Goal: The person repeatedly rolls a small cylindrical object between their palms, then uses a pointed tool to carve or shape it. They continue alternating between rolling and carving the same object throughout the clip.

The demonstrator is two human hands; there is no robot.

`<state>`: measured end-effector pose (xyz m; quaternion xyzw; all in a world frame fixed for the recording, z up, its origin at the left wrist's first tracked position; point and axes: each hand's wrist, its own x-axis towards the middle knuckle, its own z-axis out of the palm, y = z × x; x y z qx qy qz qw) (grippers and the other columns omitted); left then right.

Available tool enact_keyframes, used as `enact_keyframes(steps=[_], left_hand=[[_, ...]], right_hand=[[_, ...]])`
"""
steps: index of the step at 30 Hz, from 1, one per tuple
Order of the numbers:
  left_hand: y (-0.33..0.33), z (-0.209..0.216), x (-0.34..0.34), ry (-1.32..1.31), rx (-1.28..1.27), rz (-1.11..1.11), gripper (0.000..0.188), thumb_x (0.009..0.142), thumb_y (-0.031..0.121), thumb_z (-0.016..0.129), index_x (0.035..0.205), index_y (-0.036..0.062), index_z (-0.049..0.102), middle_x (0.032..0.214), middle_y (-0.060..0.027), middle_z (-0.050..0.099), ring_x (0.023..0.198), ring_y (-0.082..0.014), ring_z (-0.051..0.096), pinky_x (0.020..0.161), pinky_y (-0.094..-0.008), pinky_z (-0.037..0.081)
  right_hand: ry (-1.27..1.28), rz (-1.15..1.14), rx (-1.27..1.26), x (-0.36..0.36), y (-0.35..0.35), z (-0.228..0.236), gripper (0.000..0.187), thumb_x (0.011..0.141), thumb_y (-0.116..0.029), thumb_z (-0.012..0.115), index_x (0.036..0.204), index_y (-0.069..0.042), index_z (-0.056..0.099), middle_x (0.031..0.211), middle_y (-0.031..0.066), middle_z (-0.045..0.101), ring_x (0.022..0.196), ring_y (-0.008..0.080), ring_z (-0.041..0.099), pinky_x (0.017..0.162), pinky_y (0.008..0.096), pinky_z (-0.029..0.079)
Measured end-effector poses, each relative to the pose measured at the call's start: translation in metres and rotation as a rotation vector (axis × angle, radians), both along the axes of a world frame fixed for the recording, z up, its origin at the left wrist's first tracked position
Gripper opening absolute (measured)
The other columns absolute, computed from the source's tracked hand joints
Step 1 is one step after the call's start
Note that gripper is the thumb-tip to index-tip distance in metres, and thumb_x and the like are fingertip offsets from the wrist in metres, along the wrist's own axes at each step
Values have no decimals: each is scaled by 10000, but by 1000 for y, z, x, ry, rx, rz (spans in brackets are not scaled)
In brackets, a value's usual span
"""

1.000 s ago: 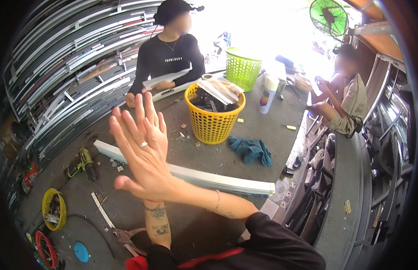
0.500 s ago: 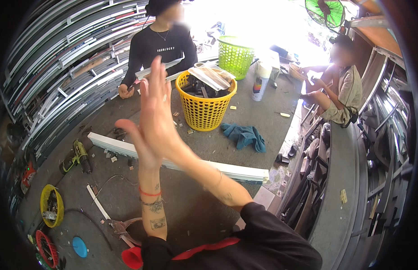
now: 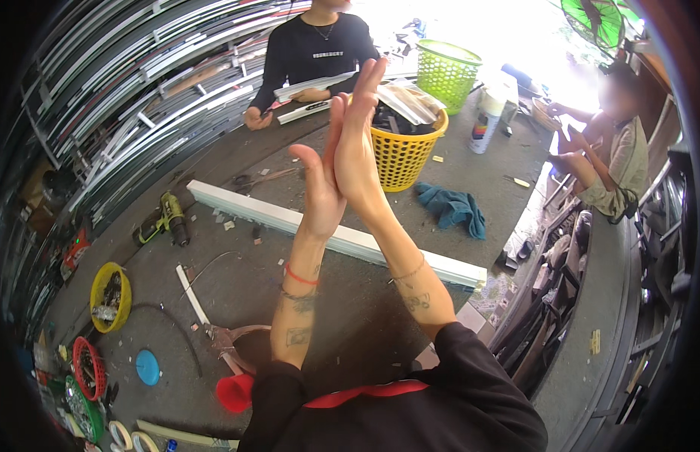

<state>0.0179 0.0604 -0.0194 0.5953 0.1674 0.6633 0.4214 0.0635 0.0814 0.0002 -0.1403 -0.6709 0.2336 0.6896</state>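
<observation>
From where I stood, the person's left hand and right hand were raised and pressed palm to palm, fingers straight, thumb of the left sticking out; I couldn't tell whether anything lay between the palms. The long white bar rested on the grey work surface, below the joined hands and out of their hold, passing behind the forearms and showing on both sides of them. Just beyond the right hand stood a yellow basket, loaded with dark pieces and pale strips, a crumpled blue cloth near it. Off to the left lay a green-and-black drill. Across the surface, a co-worker in a black top held a pale length of profile.
</observation>
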Motion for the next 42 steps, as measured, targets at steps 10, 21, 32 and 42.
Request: enact_keyframes(steps=[10, 21, 32, 42], left_hand=[[2, 2, 0, 182, 83, -17, 851, 893, 646, -12, 1488, 42, 67, 1559, -92, 56, 1434, -208, 38, 1158, -356, 21], [-9, 12, 31, 465, 147, 189, 986, 801, 754, -36, 1486, 45, -20, 1562, -109, -50, 1437, -241, -63, 1148, -371, -31], [2, 9, -11, -153, -93, -51, 971, 796, 754, -62, 1488, 74, -33, 1566, -77, -12, 1438, -210, -35, 1148, -356, -31], [-9, 10, -18, 177, 164, 345, 954, 807, 736, -72, 1491, 74, -7, 1567, -76, 0, 1435, -213, -66, 1146, -375, -43]], right_hand=[[28, -213, -59, 17, 43, 20, 750, 989, -512, 144, 1454, 43, -51, 1515, 286, 10, 1415, 406, -3, 1138, 462, 2], [227, -299, -160, 34, 68, 27, 716, 1006, -467, 173, 1454, 49, -40, 1519, 279, 0, 1416, 392, 13, 1145, 416, 34], [-156, -159, 218, -12, 11, -10, 704, 992, -494, 180, 1479, -3, 51, 1532, 245, 27, 1430, 361, -2, 1131, 491, 18], [-176, 265, -272, -15, -25, -5, 844, 908, -637, 233, 1490, -49, 69, 1554, 132, 110, 1436, 294, 60, 1148, 431, 58]])
